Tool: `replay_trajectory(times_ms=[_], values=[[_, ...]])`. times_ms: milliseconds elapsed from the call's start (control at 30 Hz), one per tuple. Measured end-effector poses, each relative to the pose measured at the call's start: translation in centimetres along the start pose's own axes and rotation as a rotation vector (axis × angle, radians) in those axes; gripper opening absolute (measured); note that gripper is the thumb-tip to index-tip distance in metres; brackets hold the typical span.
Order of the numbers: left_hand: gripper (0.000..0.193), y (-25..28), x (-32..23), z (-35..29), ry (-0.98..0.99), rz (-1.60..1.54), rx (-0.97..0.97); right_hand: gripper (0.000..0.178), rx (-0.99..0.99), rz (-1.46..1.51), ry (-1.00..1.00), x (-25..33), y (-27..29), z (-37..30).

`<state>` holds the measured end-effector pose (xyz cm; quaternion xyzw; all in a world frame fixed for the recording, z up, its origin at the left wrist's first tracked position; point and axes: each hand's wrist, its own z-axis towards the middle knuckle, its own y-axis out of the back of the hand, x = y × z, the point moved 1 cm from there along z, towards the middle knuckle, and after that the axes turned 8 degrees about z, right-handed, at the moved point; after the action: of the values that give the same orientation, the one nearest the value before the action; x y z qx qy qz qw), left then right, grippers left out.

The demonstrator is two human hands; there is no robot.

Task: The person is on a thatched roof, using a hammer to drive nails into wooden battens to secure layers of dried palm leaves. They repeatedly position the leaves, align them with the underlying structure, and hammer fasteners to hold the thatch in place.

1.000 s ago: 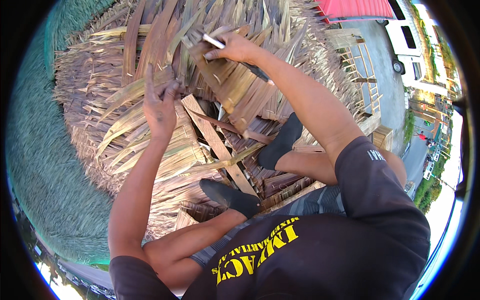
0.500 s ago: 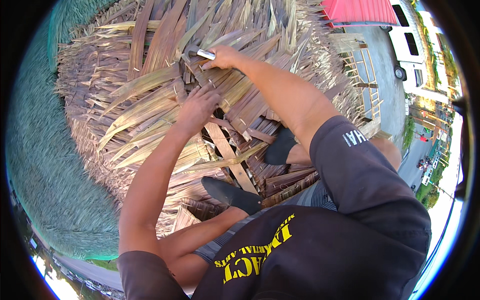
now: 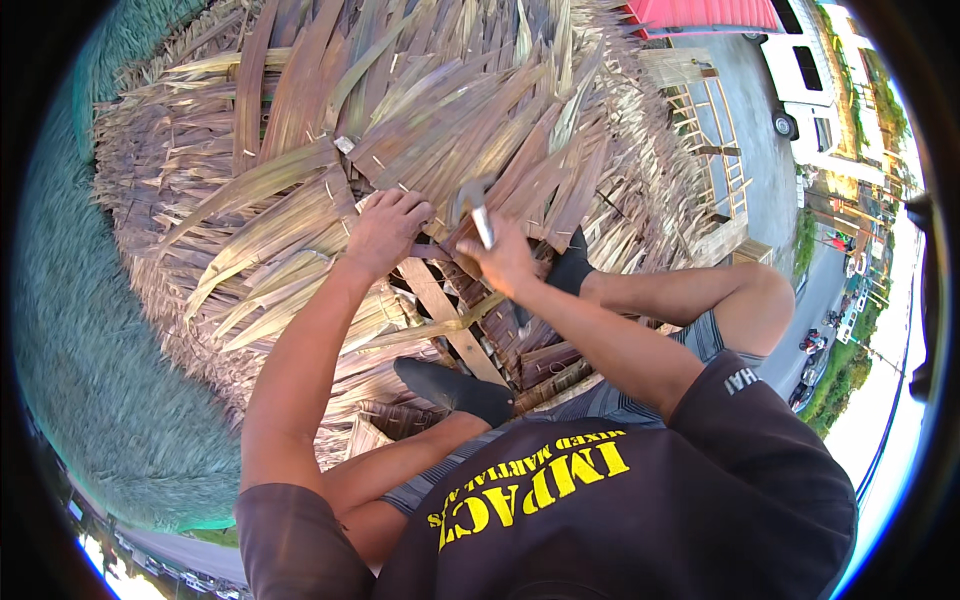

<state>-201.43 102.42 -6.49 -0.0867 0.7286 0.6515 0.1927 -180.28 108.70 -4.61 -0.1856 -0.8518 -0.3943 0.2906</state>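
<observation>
My right hand is wrapped round the pale handle of a claw hammer, whose dark metal head is raised over the dried palm-leaf thatch. To its left, my left hand rests on the thatch with its fingers curled down. What those fingers pinch, if anything, is hidden. Just below the left hand a bare wooden batten runs through a gap in the leaves. A small light-coloured object lies on the leaves above the left hand.
My dark-covered feet are braced on the roof by the open gap. Green netting-like covering borders the thatch at left. A wooden ladder-like frame stands at the right edge, with a white van on the ground below.
My right hand has drawn the hammer down and back toward my body, from beyond the left hand to its right. The left hand stays on nearly the same part of the thatch.
</observation>
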Motion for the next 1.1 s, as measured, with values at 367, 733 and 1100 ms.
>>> replay_trajectory(times_ms=[367, 733, 1100], values=[[0.024, -0.4, -0.2, 1.0, -0.105, -0.203, 0.057, 0.036, 0.124, 0.331, 0.096, -1.6, -0.6, -2.1], [0.018, -0.5, -0.4, 1.4, -0.004, -0.204, 0.14, 0.033, 0.157, -0.018, 0.079, 1.4, 8.1, -5.8], [0.026, -0.3, -1.1, 1.3, 0.041, -0.09, 0.198, 0.035, 0.132, 0.14, 0.073, 2.7, 6.5, -9.7]])
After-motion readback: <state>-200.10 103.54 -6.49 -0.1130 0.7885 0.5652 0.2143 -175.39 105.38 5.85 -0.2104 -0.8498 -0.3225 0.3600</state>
